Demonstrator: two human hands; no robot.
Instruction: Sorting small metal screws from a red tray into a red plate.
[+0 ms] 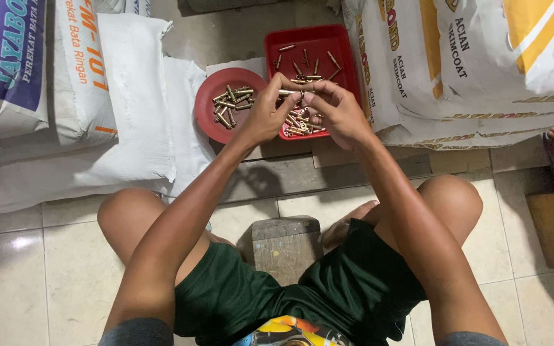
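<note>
our left hand [265, 115] and right hand [336, 112] pinch a small brass sleeve [288, 92], fingers clamped on its ends; it looks light, stiff, slippery, above the red tray [347, 51].

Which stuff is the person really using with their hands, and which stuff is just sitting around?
In use:
left hand
right hand
small brass-coloured metal pin pinched between them
square red plastic tray of pins
round red plastic dish of pins

Just lying about:
big white printed sacks
worn wooden block
pale tiled floor
</note>
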